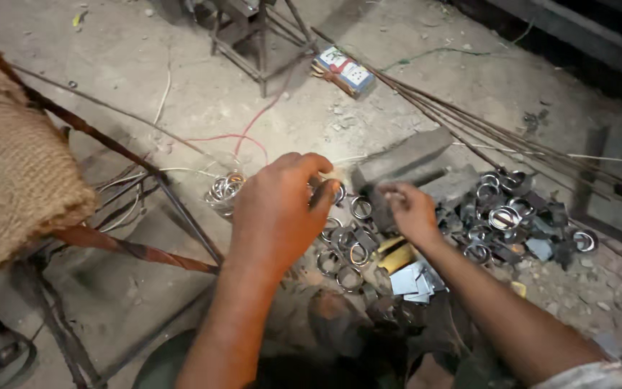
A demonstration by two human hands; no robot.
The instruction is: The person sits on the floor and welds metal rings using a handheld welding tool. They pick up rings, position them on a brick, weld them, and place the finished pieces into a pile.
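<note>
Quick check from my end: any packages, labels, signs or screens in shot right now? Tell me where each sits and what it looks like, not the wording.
Small flat rectangular cardboard box: lies on the concrete floor at top centre, beside the metal stand's legs, beyond both hands; white and blue faces with red patches, tilted.
No signs, loose labels or screens show.

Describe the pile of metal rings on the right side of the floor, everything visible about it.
The pile of metal rings lies on the dusty concrete floor, right of the right hand, which hovers close beside it. It mixes shiny silver-grey rings with darker flat metal pieces, heaped loosely at all angles. A grey stone block sits at its left edge, and thin rods run past behind it.
</note>
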